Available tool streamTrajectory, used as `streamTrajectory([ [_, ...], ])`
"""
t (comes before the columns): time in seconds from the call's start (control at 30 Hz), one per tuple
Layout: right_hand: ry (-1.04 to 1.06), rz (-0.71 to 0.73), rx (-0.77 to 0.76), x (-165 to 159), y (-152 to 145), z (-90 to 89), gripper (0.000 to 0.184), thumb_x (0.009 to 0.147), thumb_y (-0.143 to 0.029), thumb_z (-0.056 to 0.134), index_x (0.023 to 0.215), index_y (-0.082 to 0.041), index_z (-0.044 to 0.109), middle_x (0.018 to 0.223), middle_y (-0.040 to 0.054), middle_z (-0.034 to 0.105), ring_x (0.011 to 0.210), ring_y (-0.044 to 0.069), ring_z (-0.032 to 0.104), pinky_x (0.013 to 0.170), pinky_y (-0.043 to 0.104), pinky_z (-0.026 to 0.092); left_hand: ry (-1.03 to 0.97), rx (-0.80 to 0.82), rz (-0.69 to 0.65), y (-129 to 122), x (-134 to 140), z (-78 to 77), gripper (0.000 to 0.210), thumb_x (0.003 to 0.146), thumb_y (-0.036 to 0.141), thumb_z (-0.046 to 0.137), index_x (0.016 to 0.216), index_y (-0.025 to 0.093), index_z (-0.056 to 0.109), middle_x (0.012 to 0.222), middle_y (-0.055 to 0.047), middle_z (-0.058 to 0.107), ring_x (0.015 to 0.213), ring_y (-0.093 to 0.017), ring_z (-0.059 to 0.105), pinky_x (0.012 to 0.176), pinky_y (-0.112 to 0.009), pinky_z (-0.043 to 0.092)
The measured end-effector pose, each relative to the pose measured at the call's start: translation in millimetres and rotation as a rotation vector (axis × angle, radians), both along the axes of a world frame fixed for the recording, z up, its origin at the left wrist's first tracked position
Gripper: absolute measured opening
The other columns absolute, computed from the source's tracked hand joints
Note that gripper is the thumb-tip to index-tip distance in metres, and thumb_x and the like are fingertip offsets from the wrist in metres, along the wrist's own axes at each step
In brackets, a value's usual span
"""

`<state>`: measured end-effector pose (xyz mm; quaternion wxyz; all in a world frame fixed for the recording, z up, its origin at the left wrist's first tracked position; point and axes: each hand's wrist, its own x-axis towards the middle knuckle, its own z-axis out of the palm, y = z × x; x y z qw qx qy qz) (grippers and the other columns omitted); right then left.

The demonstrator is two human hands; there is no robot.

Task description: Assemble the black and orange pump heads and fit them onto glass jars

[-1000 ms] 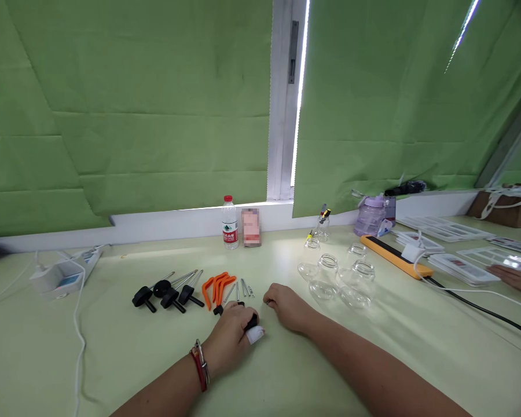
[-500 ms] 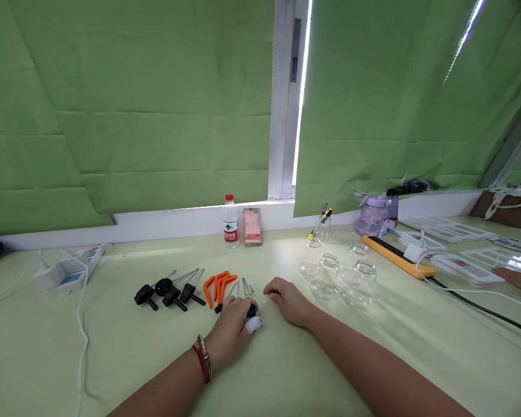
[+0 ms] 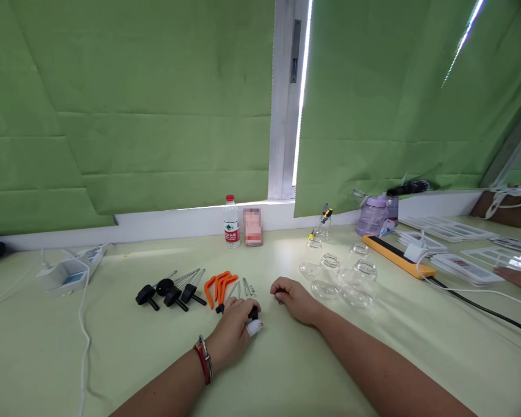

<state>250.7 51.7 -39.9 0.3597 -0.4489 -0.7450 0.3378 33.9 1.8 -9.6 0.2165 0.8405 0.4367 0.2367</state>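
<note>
My left hand (image 3: pixel 237 324), a white wrap on its thumb, is closed around a black plastic part (image 3: pixel 254 313) resting low over the table; the fingers cover much of it. To the right, my right hand (image 3: pixel 294 298) has its fingers curled in a pinch, with a tiny dark bit showing under the fingertips that I cannot make out. Just beyond my left hand lie several metal screws (image 3: pixel 246 286) and several bent orange plastic pieces (image 3: pixel 221 285). Several black round-headed parts with metal rods (image 3: pixel 172 296) are grouped farther left.
Clear glass jars (image 3: pixel 325 286) stand right of my right hand. A water bottle (image 3: pixel 231 226) and a pink box (image 3: pixel 252 227) stand at the back. An orange power strip (image 3: pixel 397 256), a purple jug (image 3: pixel 372 215) and another person's hand (image 3: pixel 518 279) are at right. A white cable (image 3: pixel 84 324) runs at left.
My right hand has shifted slightly to the right, and a tiny dark bit now shows under its fingertips. My left hand stays on the black plastic part. The other person's hand moved slightly right.
</note>
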Motion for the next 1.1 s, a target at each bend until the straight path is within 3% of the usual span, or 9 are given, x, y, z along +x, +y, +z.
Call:
streamTrajectory([
  [0.17,0.005,-0.013,0.015,0,-3,-0.2,0.022,0.077,-0.007,0.041,0.086,-0.019,0.057,0.077,0.0000,0.055,0.070,0.013,0.049,0.069,0.027,0.041,-0.001,0.009,-0.007,-1,0,-0.8,0.012,0.082,0.024,0.047,0.092,0.020,0.053,0.084,-0.005,0.057,0.084,-0.023,0.044,0.078,-0.035,0.037],
  [0.4,-0.182,-0.113,0.265,-12,-2,-11.8,0.025,0.081,-0.004,0.037,0.090,-0.019,0.056,0.094,0.0048,0.055,0.082,0.016,0.051,0.076,0.029,0.041,0.001,0.012,-0.009,0,0,-3.1,0.012,0.082,0.024,0.047,0.092,0.021,0.053,0.084,-0.005,0.056,0.085,-0.023,0.043,0.077,-0.035,0.038],
  [0.63,-0.316,-0.169,0.344,-22,8,-19.3,0.031,0.076,0.002,0.039,0.092,-0.018,0.057,0.094,0.0064,0.055,0.085,0.018,0.050,0.077,0.029,0.040,-0.004,0.017,-0.014,0,1,-2.8,0.012,0.083,0.025,0.046,0.092,0.021,0.053,0.084,-0.005,0.056,0.085,-0.023,0.044,0.076,-0.035,0.038],
  [0.8,-0.241,-0.182,0.302,-21,13,-17.3,0.029,0.080,-0.003,0.037,0.091,-0.019,0.059,0.094,0.0059,0.055,0.086,0.017,0.051,0.079,0.030,0.040,0.000,0.030,-0.018,1,1,-2.8,0.011,0.082,0.024,0.047,0.090,0.020,0.053,0.083,-0.005,0.056,0.083,-0.023,0.044,0.078,-0.036,0.038],
  [0.97,0.064,-0.268,0.156,-12,19,-17.7,0.020,0.080,-0.014,0.044,0.088,-0.020,0.061,0.093,0.0038,0.059,0.088,0.018,0.053,0.083,0.033,0.040,0.000,0.022,-0.016,1,1,-3.9,0.011,0.082,0.024,0.047,0.091,0.020,0.052,0.085,-0.005,0.057,0.084,-0.023,0.043,0.078,-0.036,0.038],
  [1.1,0.172,-0.323,0.053,-5,28,-24.2,0.021,0.080,-0.025,0.045,0.094,-0.019,0.060,0.085,0.0037,0.061,0.077,0.017,0.055,0.073,0.032,0.045,-0.005,0.028,-0.022,2,1,-4.5,0.012,0.082,0.025,0.047,0.092,0.020,0.053,0.085,-0.005,0.057,0.084,-0.023,0.043,0.079,-0.037,0.038],
])
